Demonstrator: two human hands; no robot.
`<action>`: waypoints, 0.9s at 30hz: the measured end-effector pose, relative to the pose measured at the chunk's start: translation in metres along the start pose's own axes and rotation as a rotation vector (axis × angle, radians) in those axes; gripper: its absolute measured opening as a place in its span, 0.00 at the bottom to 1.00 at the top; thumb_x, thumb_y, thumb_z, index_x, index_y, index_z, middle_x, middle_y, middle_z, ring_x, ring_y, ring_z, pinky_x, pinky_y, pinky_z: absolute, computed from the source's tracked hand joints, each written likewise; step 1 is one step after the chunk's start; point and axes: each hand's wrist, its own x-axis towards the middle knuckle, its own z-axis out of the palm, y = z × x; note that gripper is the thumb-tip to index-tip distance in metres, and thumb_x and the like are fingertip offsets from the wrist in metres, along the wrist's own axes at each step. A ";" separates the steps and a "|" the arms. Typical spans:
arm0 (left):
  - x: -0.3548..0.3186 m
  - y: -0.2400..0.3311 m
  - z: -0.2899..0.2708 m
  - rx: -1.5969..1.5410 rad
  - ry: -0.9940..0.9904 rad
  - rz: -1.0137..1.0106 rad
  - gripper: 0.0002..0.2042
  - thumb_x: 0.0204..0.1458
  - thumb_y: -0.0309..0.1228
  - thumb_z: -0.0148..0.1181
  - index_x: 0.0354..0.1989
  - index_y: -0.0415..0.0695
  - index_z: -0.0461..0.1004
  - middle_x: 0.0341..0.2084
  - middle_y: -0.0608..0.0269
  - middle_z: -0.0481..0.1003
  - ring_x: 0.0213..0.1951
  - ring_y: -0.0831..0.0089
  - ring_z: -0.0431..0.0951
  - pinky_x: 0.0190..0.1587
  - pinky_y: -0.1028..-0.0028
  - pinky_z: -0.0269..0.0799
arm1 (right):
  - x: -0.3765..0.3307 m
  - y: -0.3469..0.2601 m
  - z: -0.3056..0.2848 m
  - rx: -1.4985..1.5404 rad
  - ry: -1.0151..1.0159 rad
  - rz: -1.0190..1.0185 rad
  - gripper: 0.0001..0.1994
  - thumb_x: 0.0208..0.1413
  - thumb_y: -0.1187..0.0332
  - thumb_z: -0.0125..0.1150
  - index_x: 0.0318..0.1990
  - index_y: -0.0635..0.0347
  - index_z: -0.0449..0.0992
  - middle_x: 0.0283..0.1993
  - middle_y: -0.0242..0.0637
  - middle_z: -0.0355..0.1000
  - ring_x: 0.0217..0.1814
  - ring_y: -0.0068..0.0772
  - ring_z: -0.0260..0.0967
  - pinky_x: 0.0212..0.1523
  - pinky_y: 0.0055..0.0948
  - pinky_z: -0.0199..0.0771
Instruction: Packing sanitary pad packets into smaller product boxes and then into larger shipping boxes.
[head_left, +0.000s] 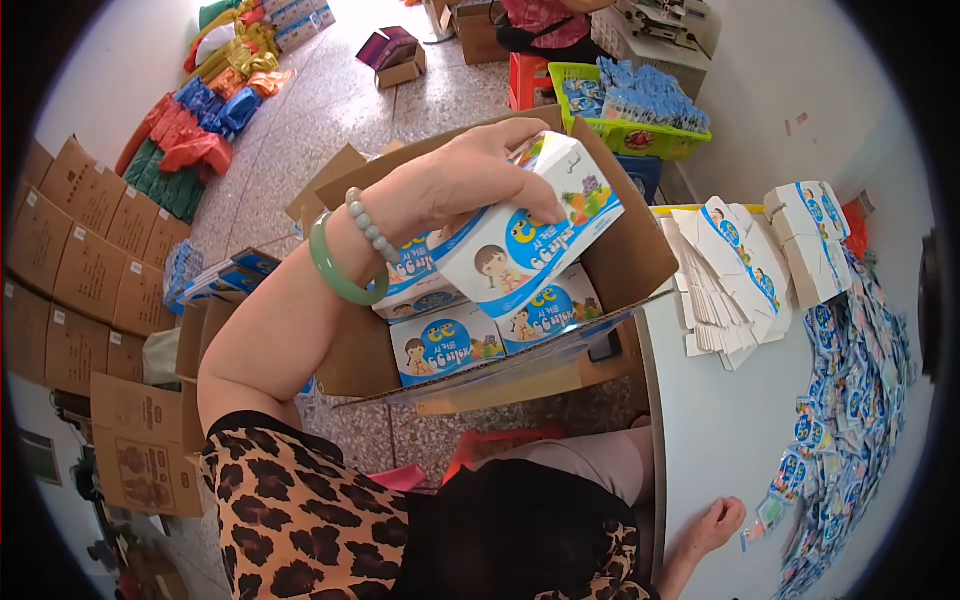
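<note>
Leopard-print sleeve (310,500) sits nearest, and beyond it the left hand (465,180) is clamped on a glossy white-and-blue box (530,250), thumb across its face, over similar boxes (450,345) in a brown cardboard carton (632,230). Loosely curled, the right hand (715,525) rests on the smooth pale table (730,420) near crinkly sachets (860,390), whether gripping anything I cannot tell; stacked cartons (85,265) flank the speckled floor (450,90).

In front of me is a big box (630,235) with little boxes (450,343) in it. On my right is a table (690,440) with flat boxes (738,255) and packets (855,400) on it. Stacked boxes (90,275) are on my left. A basket (612,129) is behind the big box.
</note>
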 end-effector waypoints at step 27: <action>-0.056 -0.019 0.026 1.219 -0.455 -0.373 0.48 0.36 0.25 0.66 0.69 0.55 0.48 0.52 0.40 0.64 0.47 0.50 0.75 0.45 0.63 0.73 | -0.005 -0.008 -0.007 0.092 -0.029 0.014 0.04 0.55 0.76 0.51 0.37 0.64 0.70 0.49 0.43 0.66 0.53 0.42 0.62 0.54 0.35 0.64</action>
